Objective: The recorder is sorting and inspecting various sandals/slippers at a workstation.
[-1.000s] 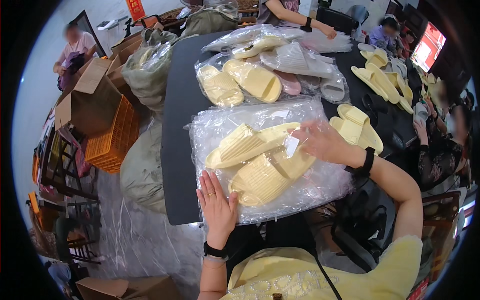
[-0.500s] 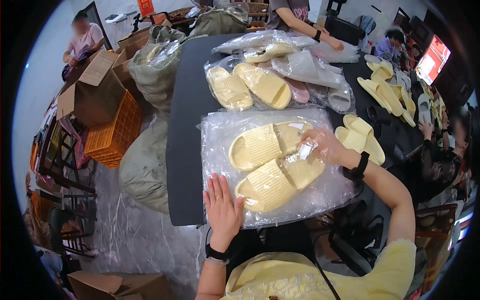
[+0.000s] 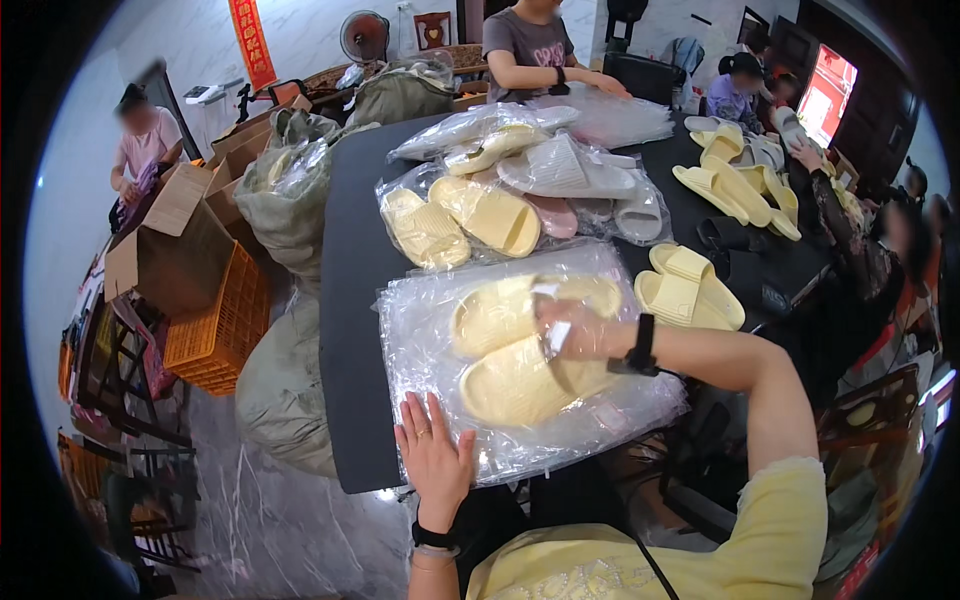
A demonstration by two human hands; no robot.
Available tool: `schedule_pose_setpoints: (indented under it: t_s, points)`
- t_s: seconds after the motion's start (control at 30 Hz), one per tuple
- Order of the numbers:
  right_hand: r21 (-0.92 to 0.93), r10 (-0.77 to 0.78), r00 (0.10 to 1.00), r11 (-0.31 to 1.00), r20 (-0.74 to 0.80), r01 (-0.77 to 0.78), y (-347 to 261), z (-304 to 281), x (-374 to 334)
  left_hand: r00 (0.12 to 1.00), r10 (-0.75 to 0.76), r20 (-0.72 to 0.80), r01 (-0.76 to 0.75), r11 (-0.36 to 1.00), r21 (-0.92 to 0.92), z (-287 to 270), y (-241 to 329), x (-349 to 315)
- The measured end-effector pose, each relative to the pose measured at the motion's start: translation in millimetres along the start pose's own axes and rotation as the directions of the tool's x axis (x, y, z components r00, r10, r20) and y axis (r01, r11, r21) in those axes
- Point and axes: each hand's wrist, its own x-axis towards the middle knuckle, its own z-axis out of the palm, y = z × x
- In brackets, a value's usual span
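A pair of pale yellow slippers (image 3: 508, 385) lies side by side on clear plastic bags (image 3: 415, 345) at the table's near edge. Clear film glints around them; whether they are inside a bag I cannot tell. My left hand (image 3: 437, 450) rests flat with fingers stretched on the bags' near left corner. Over the slippers' straps, my right hand (image 3: 580, 328) is bent inward and blurred, its fingers apparently closed on a small white slip (image 3: 559, 338). Another white piece shows just beyond its fingertips.
Bagged slippers (image 3: 485, 215) are heaped farther back on the dark table (image 3: 350, 300). Loose yellow slippers (image 3: 690, 290) sit at the right. Left of the table stand stuffed sacks (image 3: 285, 375), an orange crate (image 3: 220, 325) and cardboard boxes (image 3: 170, 250). Other people are around the table.
My right hand has moved left and nearer over the slippers, and the white pieces have shifted with it. My left hand stays flat on the bags. The whole view has tilted up slightly.
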Motion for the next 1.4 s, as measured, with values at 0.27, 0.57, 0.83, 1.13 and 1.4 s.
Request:
schedule_pose_setpoints:
  t_s: [0.27, 0.57, 0.83, 1.13, 1.4]
  points:
    - [-0.461, 0.557, 0.692, 0.516, -0.460, -0.722, -18.0, -136.7, -82.5, 0.999, 0.032, -0.039, -0.030, 0.998, 0.046, -2.8, 3.0, -2.3]
    - [0.430, 0.455, 0.758, 0.866, -0.467, -0.255, -150.0, -131.1, -31.8, 0.990, 0.087, -0.109, -0.080, 0.995, 0.061, 5.3, 14.3, -0.9]
    - [0.125, 0.307, 0.920, 0.931, 0.245, -0.343, -163.3, 30.8, 3.5, 0.999, 0.027, -0.040, -0.045, 0.812, -0.582, 82.1, -66.4, -46.5]
    - [-0.046, 0.734, 0.590, 0.613, -0.336, -0.789, -15.5, -13.6, -63.6, 0.999, -0.005, -0.050, 0.006, 1.000, 0.021, 4.2, 6.1, -0.9]
    - [-0.156, 0.664, 0.686, 0.675, -0.298, -0.721, -31.1, -13.5, -67.4, 0.988, 0.086, 0.126, -0.061, 0.980, -0.190, -35.2, -15.0, -3.9]
